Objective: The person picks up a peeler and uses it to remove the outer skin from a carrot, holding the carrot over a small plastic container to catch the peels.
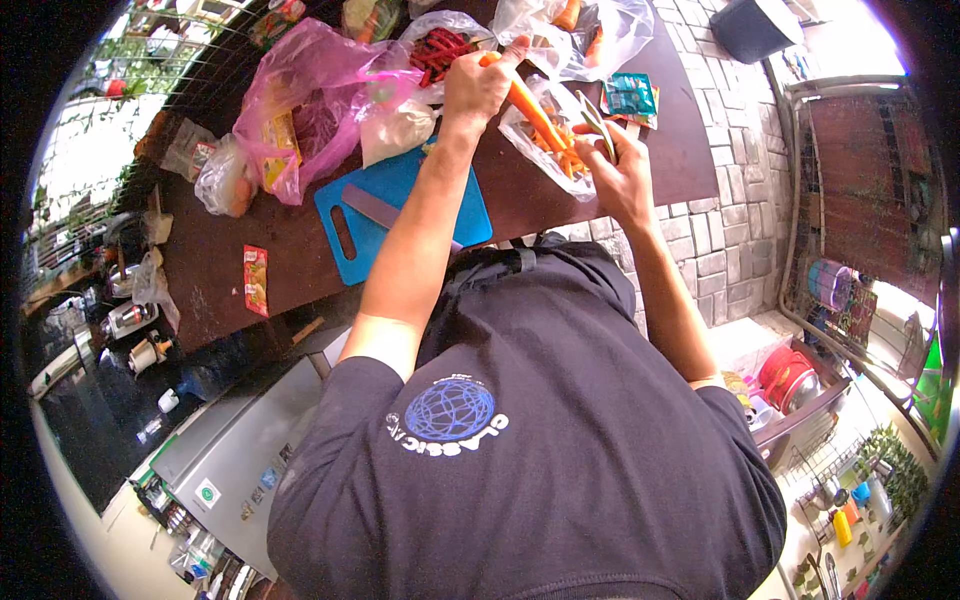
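My left hand grips the thick end of an orange carrot, which slants down to the right. In my right hand is a peeler, close beside the carrot's lower part. Beneath the carrot lies an open clear plastic bag with orange peelings in it. A blue cutting board rests near the table's edge under my left forearm, with a knife across it, its handle partly hidden by the arm.
A pink plastic bag, red chillies in a clear bag and another bag with carrots lie across the brown table. Teal sachets are at the right, a red sachet at the left. A grey refrigerator stands at lower left.
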Demonstrator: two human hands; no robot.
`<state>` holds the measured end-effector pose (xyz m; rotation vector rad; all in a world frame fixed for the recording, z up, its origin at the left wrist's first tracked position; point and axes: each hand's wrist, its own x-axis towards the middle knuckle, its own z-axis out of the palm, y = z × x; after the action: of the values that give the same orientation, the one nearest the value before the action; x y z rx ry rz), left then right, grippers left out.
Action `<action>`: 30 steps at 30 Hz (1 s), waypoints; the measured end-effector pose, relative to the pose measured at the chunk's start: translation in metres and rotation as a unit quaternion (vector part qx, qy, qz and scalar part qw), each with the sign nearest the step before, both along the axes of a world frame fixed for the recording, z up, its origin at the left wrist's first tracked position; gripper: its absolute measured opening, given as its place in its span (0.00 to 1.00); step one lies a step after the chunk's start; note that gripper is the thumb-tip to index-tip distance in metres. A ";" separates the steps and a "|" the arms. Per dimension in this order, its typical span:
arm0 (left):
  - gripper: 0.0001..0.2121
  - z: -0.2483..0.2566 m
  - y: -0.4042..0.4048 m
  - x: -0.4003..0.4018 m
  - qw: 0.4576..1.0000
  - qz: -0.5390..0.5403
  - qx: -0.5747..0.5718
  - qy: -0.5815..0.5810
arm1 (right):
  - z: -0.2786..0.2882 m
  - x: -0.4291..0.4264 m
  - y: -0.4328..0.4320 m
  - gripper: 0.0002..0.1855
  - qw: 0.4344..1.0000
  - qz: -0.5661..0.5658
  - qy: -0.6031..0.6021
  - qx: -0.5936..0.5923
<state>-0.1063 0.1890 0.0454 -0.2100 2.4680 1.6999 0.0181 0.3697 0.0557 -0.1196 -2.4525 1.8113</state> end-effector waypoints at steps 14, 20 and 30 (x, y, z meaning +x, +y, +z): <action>0.17 0.007 0.012 0.018 0.954 -0.082 0.284 0.050 | -0.005 -0.008 -0.015 0.14 0.990 -0.058 0.046 0.121; 0.11 -0.006 0.035 0.014 0.908 0.014 0.334 0.250 | 0.008 -0.001 -0.025 0.14 0.999 -0.026 -0.005 0.021; 0.21 0.030 0.033 0.004 0.785 -0.114 0.577 0.198 | 0.059 0.017 -0.028 0.24 0.984 -0.004 0.048 0.171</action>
<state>-0.1019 0.2217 0.0754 0.5975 1.0674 2.9016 0.0350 0.3418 0.1142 -0.0167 -2.6393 1.3309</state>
